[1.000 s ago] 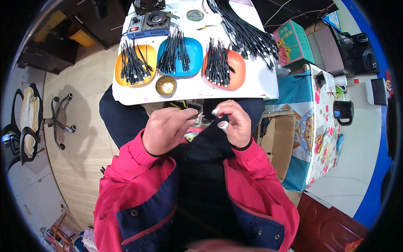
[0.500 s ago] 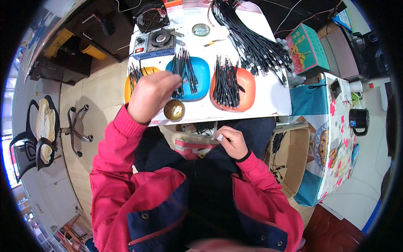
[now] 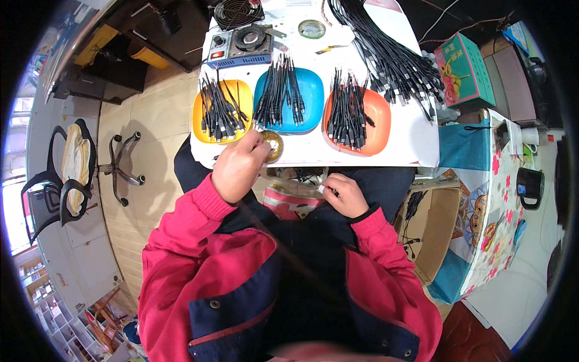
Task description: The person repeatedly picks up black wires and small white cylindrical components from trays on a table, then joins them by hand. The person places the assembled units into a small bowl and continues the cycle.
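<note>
White tabletop [image 3: 307, 149] spans upper centre, the left hand [image 3: 242, 166] at a small bowl [image 3: 275, 149], apparently picking, calling for precision; its grip, and the right hand's [image 3: 345, 195], I cannot tell.

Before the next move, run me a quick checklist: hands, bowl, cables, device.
1. Left hand clear of round bowl: not ok, they overlap in view.
2. Left-hand grip: cannot tell, detail too small.
3. Right hand off the table: ok, over the lap.
4. Cables wholly inside yellow tray, blue tray and orange tray: not ok, ends overhang.
5. Blue-fronted device switched off: cannot tell.
</note>
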Available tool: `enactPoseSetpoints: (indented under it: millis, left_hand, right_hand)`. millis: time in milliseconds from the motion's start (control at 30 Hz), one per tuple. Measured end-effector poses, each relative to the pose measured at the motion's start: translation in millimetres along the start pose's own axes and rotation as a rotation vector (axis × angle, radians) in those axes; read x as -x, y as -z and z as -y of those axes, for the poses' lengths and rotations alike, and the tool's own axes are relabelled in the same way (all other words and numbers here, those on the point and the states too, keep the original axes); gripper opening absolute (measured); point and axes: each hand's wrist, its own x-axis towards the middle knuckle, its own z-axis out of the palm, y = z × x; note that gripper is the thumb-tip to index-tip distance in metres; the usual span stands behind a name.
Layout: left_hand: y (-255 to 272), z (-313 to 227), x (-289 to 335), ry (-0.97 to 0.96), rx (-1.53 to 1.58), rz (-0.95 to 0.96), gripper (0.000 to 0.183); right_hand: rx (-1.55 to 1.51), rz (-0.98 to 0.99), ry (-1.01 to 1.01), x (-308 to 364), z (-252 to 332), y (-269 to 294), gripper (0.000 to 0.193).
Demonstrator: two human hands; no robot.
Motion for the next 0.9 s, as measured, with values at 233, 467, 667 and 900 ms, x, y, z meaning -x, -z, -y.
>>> enactPoseSetpoints:
  millis: [233, 467, 667, 900]
  left_hand:
    - [-18, 11, -5, -0.008, -0.059, 0.021, 0.006]
    - [-25, 14, -11, 0.020, -0.101, 0.072, 0.006]
    - [-28, 14, -15, 0.015, -0.109, 0.063, 0.003]
    - [-11, 16, -10, 0.042, -0.098, 0.054, 0.002]
  right_hand:
    - [0.054, -0.049, -0.055, 4, 2, -3, 0.010]
    - [0.070, -0.017, -0.041, 1, -3, -5, 0.010]
    - [0.085, -0.021, -0.038, 0, -4, -4, 0.011]
    - [0.123, -0.025, -0.038, 3, -5, -5, 0.010]
